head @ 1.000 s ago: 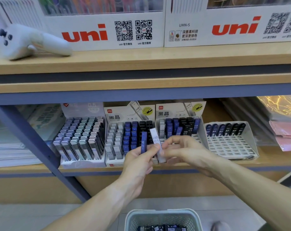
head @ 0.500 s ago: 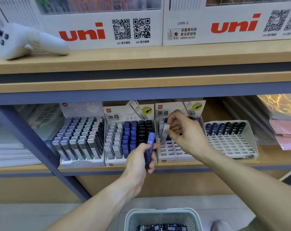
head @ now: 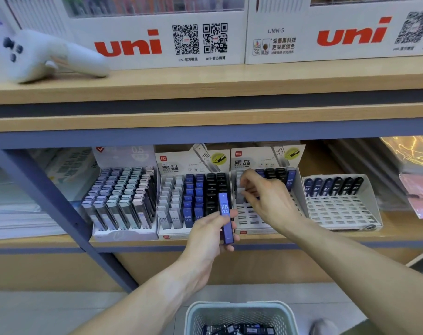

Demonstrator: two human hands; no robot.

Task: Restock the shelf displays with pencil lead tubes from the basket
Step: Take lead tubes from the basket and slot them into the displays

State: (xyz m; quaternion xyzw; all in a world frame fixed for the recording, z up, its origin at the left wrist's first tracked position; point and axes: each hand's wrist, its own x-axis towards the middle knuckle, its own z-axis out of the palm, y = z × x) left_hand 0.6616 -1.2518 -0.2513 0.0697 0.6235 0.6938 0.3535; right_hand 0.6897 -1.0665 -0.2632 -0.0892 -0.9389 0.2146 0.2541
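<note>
A wooden shelf [head: 205, 240] on a blue-grey metal frame [head: 67, 213] carries four display racks side by side. The left hand [head: 205, 234] holds a blue lead tube [head: 226, 217] upright between thumb and curled fingers, in front of the second rack [head: 193, 197]. The right hand [head: 266, 197] pinches a grey tube [head: 240, 194] over the third rack's [head: 254, 221] empty slots – near its back rows. The basket [head: 239, 315] sits below, tubes inside. White boxes [head: 157, 39] line the shelf above
</note>
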